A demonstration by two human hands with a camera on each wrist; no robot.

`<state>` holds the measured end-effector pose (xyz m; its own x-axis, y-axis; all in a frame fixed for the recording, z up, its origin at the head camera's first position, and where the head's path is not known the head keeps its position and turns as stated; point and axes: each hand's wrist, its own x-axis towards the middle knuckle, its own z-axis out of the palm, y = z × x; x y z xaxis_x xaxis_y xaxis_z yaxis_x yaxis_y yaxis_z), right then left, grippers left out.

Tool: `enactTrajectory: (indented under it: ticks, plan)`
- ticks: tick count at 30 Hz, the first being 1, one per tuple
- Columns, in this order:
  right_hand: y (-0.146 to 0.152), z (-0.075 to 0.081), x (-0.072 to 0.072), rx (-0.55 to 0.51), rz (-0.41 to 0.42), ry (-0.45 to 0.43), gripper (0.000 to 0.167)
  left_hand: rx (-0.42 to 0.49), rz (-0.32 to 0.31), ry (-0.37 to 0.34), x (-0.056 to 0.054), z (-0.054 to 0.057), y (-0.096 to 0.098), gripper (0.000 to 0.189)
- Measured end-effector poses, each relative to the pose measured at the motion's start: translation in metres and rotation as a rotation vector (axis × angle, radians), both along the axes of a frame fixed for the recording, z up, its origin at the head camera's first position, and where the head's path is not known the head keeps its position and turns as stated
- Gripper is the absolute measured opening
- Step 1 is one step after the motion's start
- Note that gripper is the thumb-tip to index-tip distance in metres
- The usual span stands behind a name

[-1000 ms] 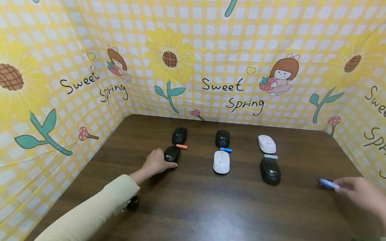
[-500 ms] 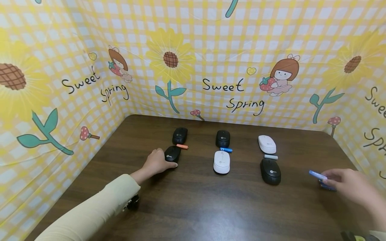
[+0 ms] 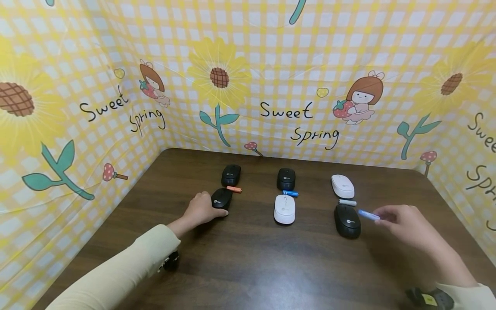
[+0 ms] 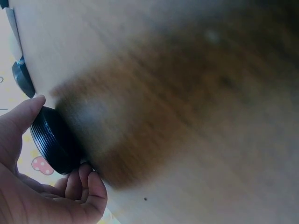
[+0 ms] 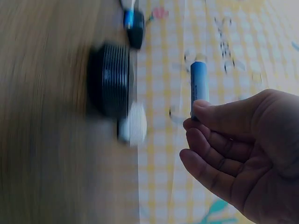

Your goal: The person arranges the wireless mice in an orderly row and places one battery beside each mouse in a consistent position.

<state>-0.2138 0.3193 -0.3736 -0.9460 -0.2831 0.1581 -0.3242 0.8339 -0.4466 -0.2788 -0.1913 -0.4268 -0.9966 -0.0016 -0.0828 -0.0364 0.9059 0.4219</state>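
Note:
On the left of the table, my left hand [image 3: 201,208] grips a black computer mouse [image 3: 221,199] by its sides, thumb at the near end. The left wrist view shows this black mouse [image 4: 55,140] between thumb and curled fingers. My right hand [image 3: 407,224] pinches a light blue battery [image 3: 369,215] between thumb and fingertips, its free end pointing left. That battery's tip is close beside another black mouse [image 3: 347,221] at the right. In the right wrist view the battery [image 5: 199,81] stands out past the thumb, above the table.
An orange battery [image 3: 234,189] lies between two black mice on the left. A blue battery [image 3: 290,193] separates a black mouse [image 3: 286,178] from a white mouse [image 3: 284,209]. At right, a pale battery [image 3: 347,202] lies below a white mouse [image 3: 342,186]. Patterned cloth [image 3: 240,86] surrounds the table.
My right hand has lifted the light blue battery and carried it left, near the right black mouse. A darker battery seen under that hand no longer shows. The left hand stays put.

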Motion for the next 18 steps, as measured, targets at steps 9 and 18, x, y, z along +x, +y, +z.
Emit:
enactTrajectory:
  ticks: [9,18]
  plan:
    - [-0.058,-0.001,-0.005,-0.064,0.111,-0.035,0.008,0.004,0.0,0.001,0.0,0.0,0.001,0.079]
    - [-0.118,-0.002,-0.008,-0.119,0.206,-0.053,0.004,0.012,0.0,-0.006,0.0,0.001,0.0,0.08]
